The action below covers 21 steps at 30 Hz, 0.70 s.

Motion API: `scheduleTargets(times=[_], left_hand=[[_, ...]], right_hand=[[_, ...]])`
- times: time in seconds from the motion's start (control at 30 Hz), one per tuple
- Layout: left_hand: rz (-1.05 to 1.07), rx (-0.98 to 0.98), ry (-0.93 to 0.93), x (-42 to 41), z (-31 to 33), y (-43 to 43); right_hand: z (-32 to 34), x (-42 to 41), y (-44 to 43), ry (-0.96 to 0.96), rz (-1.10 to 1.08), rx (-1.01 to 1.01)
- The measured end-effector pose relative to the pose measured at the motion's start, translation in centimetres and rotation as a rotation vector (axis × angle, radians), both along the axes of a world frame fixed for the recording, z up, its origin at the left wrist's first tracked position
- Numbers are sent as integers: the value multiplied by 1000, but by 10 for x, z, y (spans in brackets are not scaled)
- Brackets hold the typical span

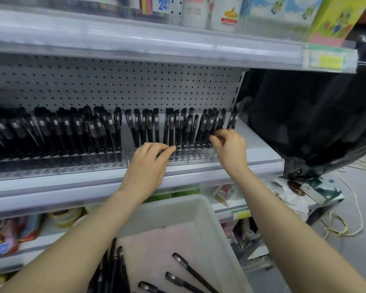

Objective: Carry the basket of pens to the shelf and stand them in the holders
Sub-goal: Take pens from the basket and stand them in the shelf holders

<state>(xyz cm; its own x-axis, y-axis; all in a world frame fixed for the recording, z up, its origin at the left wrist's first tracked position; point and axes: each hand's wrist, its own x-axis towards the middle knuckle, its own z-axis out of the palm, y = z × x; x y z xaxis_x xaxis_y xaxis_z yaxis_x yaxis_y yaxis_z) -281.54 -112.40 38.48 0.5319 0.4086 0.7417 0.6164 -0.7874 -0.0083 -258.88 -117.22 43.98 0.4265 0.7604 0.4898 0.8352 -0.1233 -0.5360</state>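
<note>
Mid-frame on the grey metal shelf [254,142], left hand [148,163] and right hand [230,147] each pinch slim black plastic pens [171,127], likely seating them upright in clear plastic holders [199,159]; white plastic basket [209,218], lower frame, holds more.

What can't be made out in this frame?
Head view only.
Left hand and right hand: whether either grip holds a pen, lost among the standing pens.
Basket pen count: cut off by the bottom edge and the left forearm.
Upper shelf label: blurred, unreadable.

Bare forearms [89,225]; bare left hand [148,163], right hand [230,149].
</note>
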Motion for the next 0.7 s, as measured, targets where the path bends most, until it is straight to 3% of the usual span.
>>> scheduleTargets(times=[0.2,0.37,0.43,0.5,0.7], left_hand=[[-8,18,-17,1,-6,5],[-21,3,-33,2,-5,4],[-27,-8,-32,1,-5,5],[-37,-12,-30,1,-7,6],[-27,-37,-35,1,-6,5]], right_hand=[[-5,-4,-2,-31,-32,-16],[-22,-32,-29,113,-78,187],[-40,-51,-46,108,-55,166],[-62,-69,-62,80,33,-1],[-121,-110,-97,-159,250,-847]])
